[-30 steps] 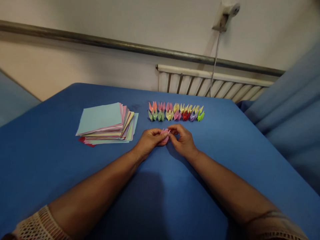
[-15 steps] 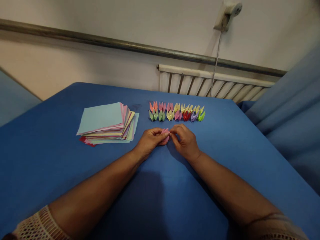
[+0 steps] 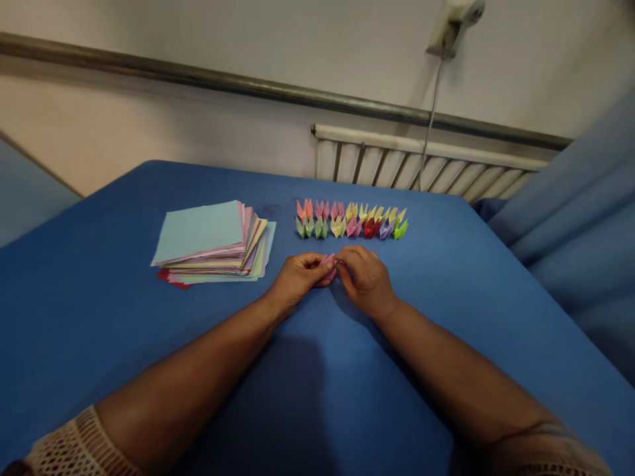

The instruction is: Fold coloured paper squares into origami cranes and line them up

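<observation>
Two hands at frame centre: left hand (image 3: pixel 300 272) grip pinching pink folded paper (image 3: pixel 329 260), right hand (image 3: pixel 366 274) grip apparently pinching its right edge. Step seemingly fine shaping; next move calls for steady left hold, light right touch.

The small folded paper piece (image 3: pixel 331 272) is pink; the far row of pointed paper figures (image 3: pixel 322 210) runs orange, pink, then yellow; the near row (image 3: pixel 370 229), pale green, yellow, pink, red, lilac, lime; over there, the stack of rectangular paper sheets (image 3: pixel 203 228) is light blue on top, pink and yellow edges below; the flat tabletop (image 3: pixel 461 264), plain blue; the openwork fabric sleeve (image 3: pixel 82 444), beige, lattice-patterned.
</observation>
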Demonstrator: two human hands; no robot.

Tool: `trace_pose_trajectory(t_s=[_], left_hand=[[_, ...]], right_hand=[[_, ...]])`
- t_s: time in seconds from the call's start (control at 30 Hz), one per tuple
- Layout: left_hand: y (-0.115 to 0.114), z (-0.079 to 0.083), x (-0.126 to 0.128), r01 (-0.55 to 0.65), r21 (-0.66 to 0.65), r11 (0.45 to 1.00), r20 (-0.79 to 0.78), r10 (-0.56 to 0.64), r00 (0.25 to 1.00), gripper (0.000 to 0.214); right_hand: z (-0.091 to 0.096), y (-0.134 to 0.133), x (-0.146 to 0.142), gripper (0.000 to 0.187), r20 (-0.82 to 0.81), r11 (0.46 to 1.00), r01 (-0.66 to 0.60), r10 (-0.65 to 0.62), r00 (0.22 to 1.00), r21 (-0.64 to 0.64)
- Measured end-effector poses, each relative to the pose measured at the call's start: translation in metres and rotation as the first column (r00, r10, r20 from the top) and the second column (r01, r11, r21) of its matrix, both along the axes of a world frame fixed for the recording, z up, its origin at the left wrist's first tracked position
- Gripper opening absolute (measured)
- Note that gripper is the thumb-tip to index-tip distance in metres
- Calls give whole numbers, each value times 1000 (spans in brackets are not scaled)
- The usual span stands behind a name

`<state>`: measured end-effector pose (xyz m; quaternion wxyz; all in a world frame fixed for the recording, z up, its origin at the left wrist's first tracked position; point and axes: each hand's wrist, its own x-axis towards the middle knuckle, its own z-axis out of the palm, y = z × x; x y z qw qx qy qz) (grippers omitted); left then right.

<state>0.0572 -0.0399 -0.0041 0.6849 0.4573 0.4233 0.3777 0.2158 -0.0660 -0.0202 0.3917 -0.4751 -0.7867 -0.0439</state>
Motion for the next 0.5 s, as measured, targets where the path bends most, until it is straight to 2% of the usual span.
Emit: trace_pose_trajectory(t_s=[0.5], left_hand=[[1,-2,0,-41,56,998,5,41,999,30]], right_hand=[[4,-4,-2,10,50,999,23,-25,998,30]])
